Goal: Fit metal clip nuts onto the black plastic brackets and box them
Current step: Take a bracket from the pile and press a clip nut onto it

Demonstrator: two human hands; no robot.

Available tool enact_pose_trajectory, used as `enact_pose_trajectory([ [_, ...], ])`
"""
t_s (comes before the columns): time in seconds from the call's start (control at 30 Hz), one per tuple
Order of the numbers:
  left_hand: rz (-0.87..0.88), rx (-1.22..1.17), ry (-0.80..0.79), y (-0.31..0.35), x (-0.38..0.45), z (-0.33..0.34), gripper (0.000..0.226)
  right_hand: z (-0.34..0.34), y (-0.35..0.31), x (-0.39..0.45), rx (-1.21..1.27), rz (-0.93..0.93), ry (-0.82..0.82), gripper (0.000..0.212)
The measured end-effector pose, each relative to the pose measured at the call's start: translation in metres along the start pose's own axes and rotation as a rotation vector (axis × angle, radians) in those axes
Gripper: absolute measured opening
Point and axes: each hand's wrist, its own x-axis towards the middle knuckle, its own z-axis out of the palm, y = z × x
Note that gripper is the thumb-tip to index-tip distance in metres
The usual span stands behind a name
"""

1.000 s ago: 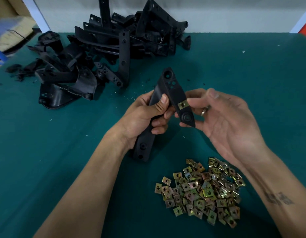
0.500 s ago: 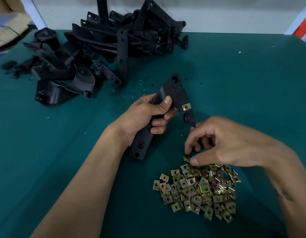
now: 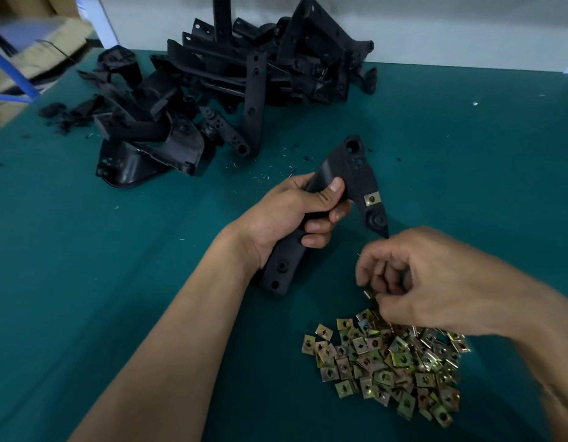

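Left hand (image 3: 292, 218) wraps fingers and thumb round the middle of the bracket (image 3: 337, 199), held just above the table (image 3: 467, 161). The bracket's long axis runs from near-left to far-right; its angled head points away from the left hand. One clip nut (image 3: 372, 198) is already on the head's right edge.

Right hand (image 3: 435, 282) is right of the bracket's lower half, just above the far edge of the nut pile (image 3: 388, 362). Its fingers are curled, the tips pinching what looks like a loose nut (image 3: 369, 294); small and blurred, so not certain.

Key relation: the bracket head lies up-left of the right hand, close by. The right hand is the nearer one to any open edge on the head, so it likely carries the nut there while the left steadies.

Spare brackets (image 3: 231, 90) are heaped far-left of the held bracket. No box clearly seen.
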Motion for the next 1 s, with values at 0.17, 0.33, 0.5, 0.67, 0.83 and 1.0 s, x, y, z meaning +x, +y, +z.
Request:
enact_pose_trajectory([
  [0.17,0.011,-0.017,-0.015,0.0,0.0,-0.002,0.017,-0.007,0.005,-0.001,0.147,-0.036,0.023,0.024],
  [0.33,0.011,-0.034,-0.029,0.0,0.0,-0.003,0.016,-0.008,0.009,0.0,0.186,-0.081,0.04,0.019],
  [0.5,0.004,-0.042,-0.034,0.0,0.001,-0.003,0.018,-0.005,0.011,0.003,0.209,-0.114,0.071,0.019],
  [0.67,0.014,-0.052,-0.025,0.001,0.001,-0.004,0.019,-0.003,0.016,0.009,0.196,-0.11,0.105,0.018],
  [0.83,0.018,-0.053,-0.018,0.001,0.001,-0.003,0.016,-0.004,0.018,0.009,0.226,-0.141,0.089,0.024],
  [1.0,0.022,-0.058,-0.011,0.001,0.0,-0.002,0.017,-0.002,0.022,0.011,0.25,-0.15,0.104,0.03],
])
